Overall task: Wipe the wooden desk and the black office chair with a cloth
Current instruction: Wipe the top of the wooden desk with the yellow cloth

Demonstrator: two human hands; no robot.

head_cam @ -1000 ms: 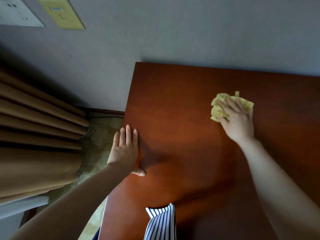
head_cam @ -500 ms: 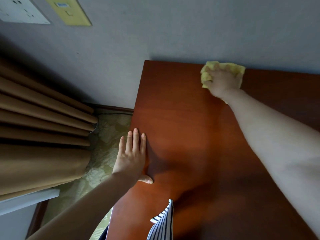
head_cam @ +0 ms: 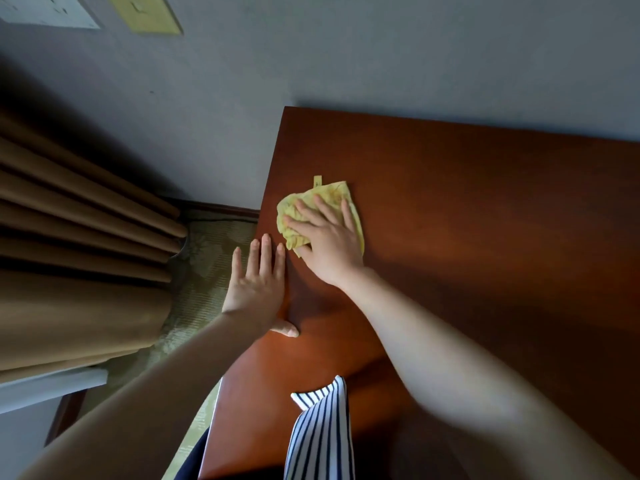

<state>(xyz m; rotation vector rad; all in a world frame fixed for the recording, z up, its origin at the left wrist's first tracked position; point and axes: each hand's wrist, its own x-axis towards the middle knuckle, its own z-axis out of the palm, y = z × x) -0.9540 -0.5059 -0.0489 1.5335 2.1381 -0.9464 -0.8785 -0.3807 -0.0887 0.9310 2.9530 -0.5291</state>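
A reddish-brown wooden desk (head_cam: pixel 467 209) stands against the grey wall. A crumpled yellow cloth (head_cam: pixel 329 197) lies near the desk's left edge. My right hand (head_cam: pixel 325 240) presses flat on the cloth with fingers spread. My left hand (head_cam: pixel 258 285) rests flat over the left edge of the desk, fingers straight and thumb on the top. The black office chair is not in view.
Brown curtains (head_cam: pixel 79 237) hang at the left above a patterned carpet (head_cam: pixel 207 271). A grey wall (head_cam: pixel 346 57) backs the desk, with a yellow plate (head_cam: pixel 145 15) and a white plate (head_cam: pixel 45 10) on it. A striped garment (head_cam: pixel 320 434) hangs at the bottom centre.
My right hand has swept the cloth from the desk's back edge by the wall forward and left, close to my left hand. The left hand has stayed on the edge.
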